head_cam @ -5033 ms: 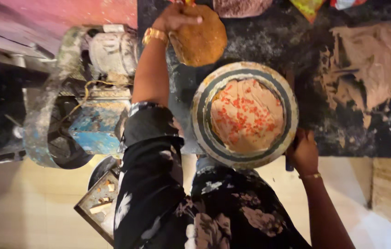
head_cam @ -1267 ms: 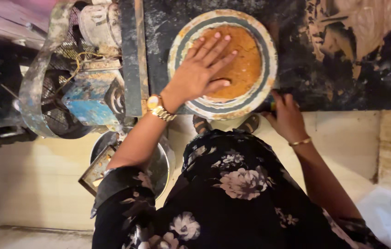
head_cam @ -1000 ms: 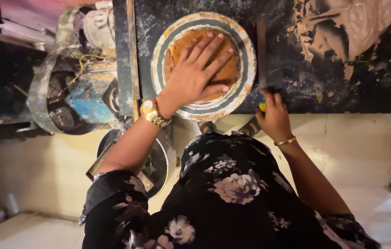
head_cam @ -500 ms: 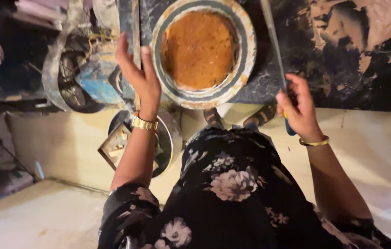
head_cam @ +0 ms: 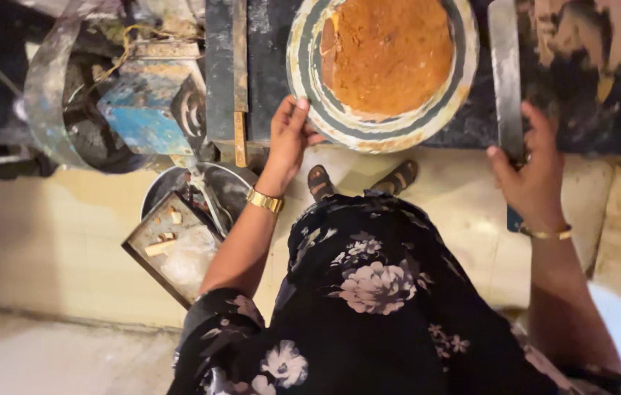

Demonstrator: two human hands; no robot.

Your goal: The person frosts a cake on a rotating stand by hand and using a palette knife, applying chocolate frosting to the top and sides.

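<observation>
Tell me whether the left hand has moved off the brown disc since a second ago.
Yes. The left hand has slid off the brown disc to the round plate's near-left rim.
</observation>
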